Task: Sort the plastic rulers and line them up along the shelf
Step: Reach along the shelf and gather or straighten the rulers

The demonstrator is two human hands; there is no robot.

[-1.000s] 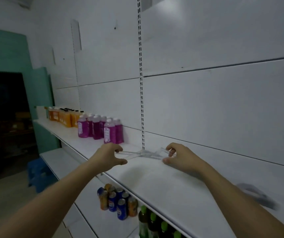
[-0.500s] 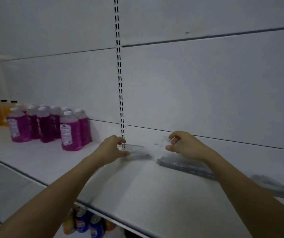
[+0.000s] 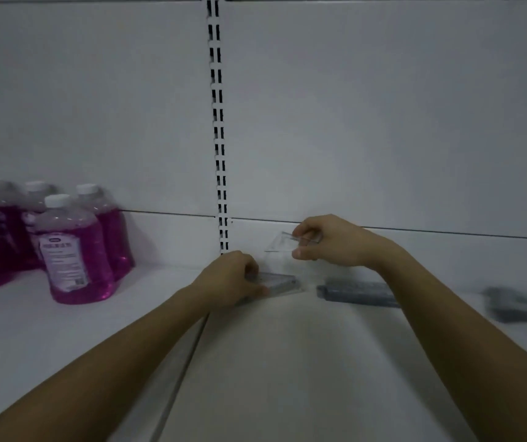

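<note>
My left hand (image 3: 228,279) grips the left end of a small stack of clear plastic rulers (image 3: 279,283) lying on the white shelf (image 3: 287,362) below the slotted upright. Just above and to the right, my right hand (image 3: 329,240) pinches a clear triangular ruler (image 3: 283,244) held in the air near the back panel. A grey stack of rulers (image 3: 356,291) lies on the shelf to the right, partly behind my right forearm. Another blurred grey stack (image 3: 520,303) lies at the far right.
Several bottles of pink liquid (image 3: 71,250) stand on the shelf at the left, against the back panel. A slotted white upright (image 3: 219,138) runs down the back wall to the shelf. A seam between two shelf boards (image 3: 182,362) runs toward me.
The view has come closer to the shelf. My left hand has set its rulers down on the shelf below the upright. My right hand has lifted a clear triangular ruler slightly.
</note>
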